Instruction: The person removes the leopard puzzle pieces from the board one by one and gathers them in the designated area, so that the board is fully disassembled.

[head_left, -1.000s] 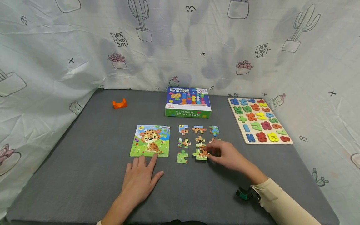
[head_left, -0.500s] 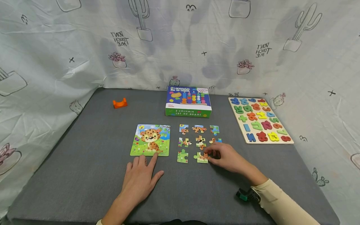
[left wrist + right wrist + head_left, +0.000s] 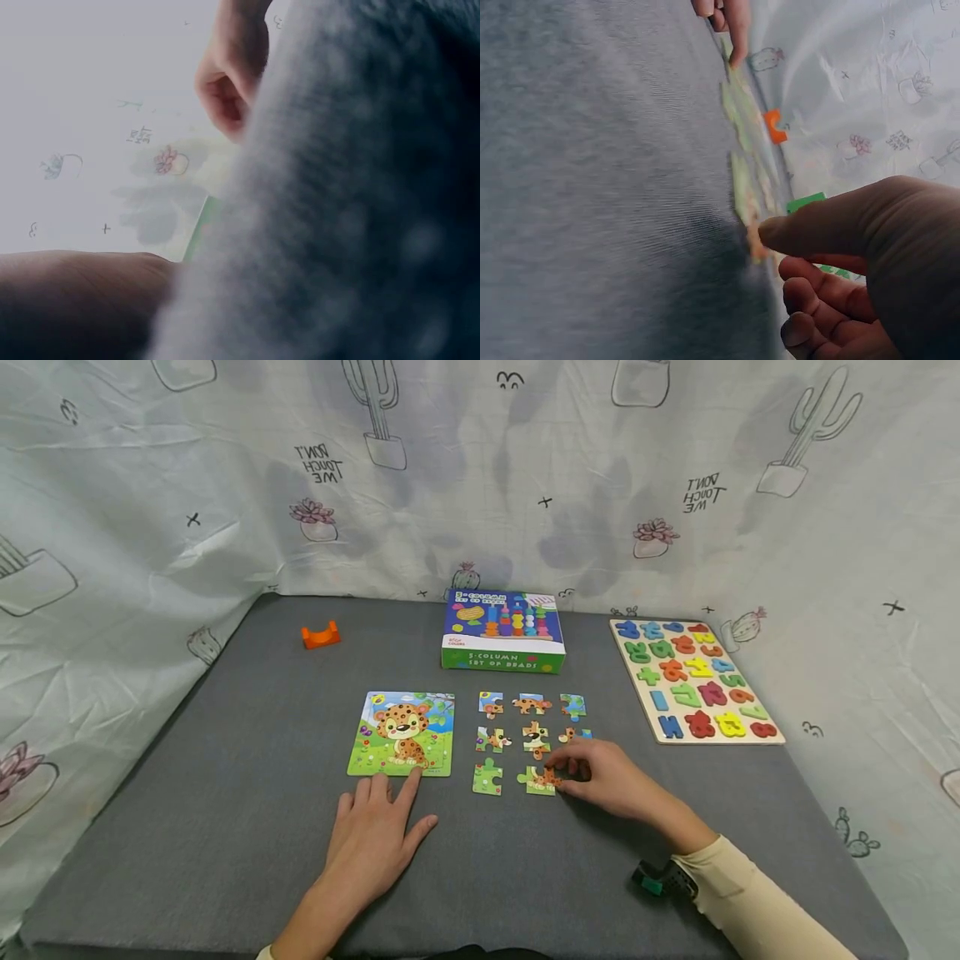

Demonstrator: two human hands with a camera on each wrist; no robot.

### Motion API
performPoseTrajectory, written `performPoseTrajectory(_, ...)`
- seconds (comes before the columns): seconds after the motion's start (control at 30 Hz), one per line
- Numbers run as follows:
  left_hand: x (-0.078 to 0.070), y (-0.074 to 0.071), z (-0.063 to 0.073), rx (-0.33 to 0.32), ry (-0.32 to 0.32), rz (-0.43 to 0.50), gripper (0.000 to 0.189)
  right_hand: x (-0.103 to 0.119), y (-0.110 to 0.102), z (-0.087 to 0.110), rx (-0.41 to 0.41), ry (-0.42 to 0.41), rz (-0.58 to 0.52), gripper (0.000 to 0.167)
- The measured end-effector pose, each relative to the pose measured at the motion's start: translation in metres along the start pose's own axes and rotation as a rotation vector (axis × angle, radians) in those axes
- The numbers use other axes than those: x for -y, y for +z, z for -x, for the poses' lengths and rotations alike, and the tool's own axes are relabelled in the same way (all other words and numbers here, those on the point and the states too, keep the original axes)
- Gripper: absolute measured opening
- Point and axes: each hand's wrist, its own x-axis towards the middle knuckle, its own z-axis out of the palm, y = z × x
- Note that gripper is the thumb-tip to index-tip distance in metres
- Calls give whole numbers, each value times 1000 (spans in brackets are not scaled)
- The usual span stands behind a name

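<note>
My left hand [image 3: 372,835] lies with fingers extended, its index fingertip on the lower edge of a square leopard picture card [image 3: 401,734]. To the right, several jigsaw puzzle pieces lie in spaced rows. My right hand [image 3: 606,779] pinches the right end of a green and spotted puzzle piece [image 3: 537,782] in the front row, its other fingers curled. Left of that piece is a green corner piece [image 3: 487,777]; behind it is a leopard-face piece [image 3: 535,738]. My fingers partly cover a blue-edged piece [image 3: 585,735]. In the right wrist view, the thumb [image 3: 780,234] meets the piece's orange end.
A bead-set box [image 3: 502,633] stands at the back. A wooden board with coloured letters and digits [image 3: 693,683] lies at right. An orange plastic bracket [image 3: 321,636] sits at back left. Patterned cloth [image 3: 480,468] hangs behind the grey table [image 3: 225,827].
My right hand has brought the front-row piece slightly right and away from the leopard-face piece it overlapped, and now stays almost still. The left hand has kept its place on the card.
</note>
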Motion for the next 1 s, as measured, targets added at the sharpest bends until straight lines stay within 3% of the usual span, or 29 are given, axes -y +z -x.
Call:
performPoseTrajectory(0.2, 1, -2, 0, -13, 3, -2, 71, 13, -8, -18, -45, -20, 2, 30)
performPoseTrajectory(0.5, 0, 0, 1, 0, 3, -16, 71, 45, 1, -71, -6, -105, 13, 35)
performPoseTrajectory(0.77, 0, 0, 2, -5, 13, -21, 71, 64, 21, -110, 98, -110, 9, 44)
performPoseTrajectory(1.0, 2, 0, 1, -14, 21, -30, 72, 76, 43, -129, 179, -126, 79, 51)
